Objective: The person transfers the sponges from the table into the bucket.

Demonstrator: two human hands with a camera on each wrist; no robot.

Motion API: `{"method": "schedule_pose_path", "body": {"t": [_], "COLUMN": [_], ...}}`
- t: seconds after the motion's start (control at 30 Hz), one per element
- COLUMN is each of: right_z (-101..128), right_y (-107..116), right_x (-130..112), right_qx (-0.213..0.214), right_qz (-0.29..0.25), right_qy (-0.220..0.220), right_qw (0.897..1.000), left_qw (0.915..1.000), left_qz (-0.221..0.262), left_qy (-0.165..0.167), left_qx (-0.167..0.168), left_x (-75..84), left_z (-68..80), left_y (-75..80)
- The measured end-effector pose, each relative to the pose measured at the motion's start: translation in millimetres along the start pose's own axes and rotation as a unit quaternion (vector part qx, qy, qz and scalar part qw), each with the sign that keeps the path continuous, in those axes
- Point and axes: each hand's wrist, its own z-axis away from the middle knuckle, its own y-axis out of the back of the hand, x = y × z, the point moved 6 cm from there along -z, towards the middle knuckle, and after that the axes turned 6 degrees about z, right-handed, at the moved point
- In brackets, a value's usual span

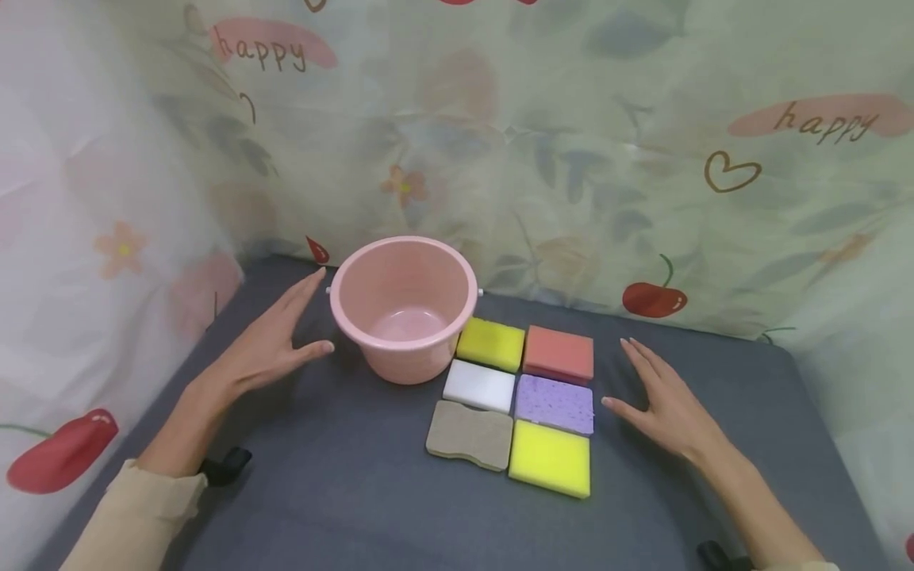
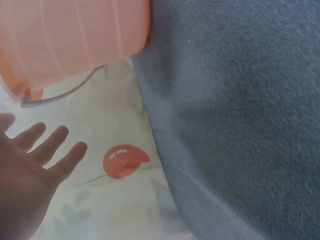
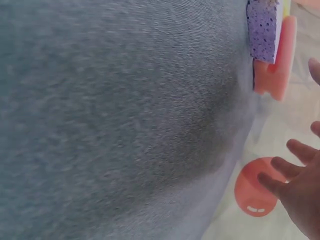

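Note:
A pink plastic bucket (image 1: 404, 308) stands empty on the grey table (image 1: 343, 492). To its right lie several sponges in a block: dark yellow (image 1: 490, 343), salmon (image 1: 559, 354), white (image 1: 479, 385), purple (image 1: 554, 403), tan (image 1: 470, 433) and bright yellow (image 1: 550, 457). My left hand (image 1: 274, 341) hovers open just left of the bucket (image 2: 75, 35), fingers (image 2: 50, 145) spread, holding nothing. My right hand (image 1: 660, 396) hovers open just right of the purple sponge (image 3: 263, 30) and salmon sponge (image 3: 275, 65), also holding nothing.
A printed cloth backdrop (image 1: 571, 159) with cherries and flowers closes in the table at the back and both sides. A black clip (image 1: 227, 464) sits by my left forearm, another (image 1: 717, 555) at the front right edge. Bare grey surface lies in front of the sponges.

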Motion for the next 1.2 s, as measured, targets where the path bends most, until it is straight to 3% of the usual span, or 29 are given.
{"method": "schedule_pose_path", "body": {"t": [0.37,0.67,0.97,1.2], "right_z": [-23.1,-45.1,-59.4,-65.8], "right_y": [0.9,-7.4,-11.4,-16.6], "right_x": [-5.8,-14.1,-24.9,-30.1], "right_qx": [0.005,-0.005,-0.017,-0.031], "right_qz": [-0.048,-0.080,-0.097,-0.111], "right_qy": [0.020,0.032,0.051,0.068], "right_qw": [0.999,0.996,0.994,0.991], "left_qw": [0.9967,0.9944,0.9947,0.9886], "left_qz": [0.064,0.085,0.096,0.148], "left_qy": [-0.047,-0.062,-0.039,-0.025], "left_qx": [0.015,0.007,0.000,0.000], "left_x": [7.5,13.8,16.6,16.0], "left_z": [-13.2,-21.0,-26.6,-27.3], "left_y": [-2.0,-4.7,-9.2,-13.0]}}
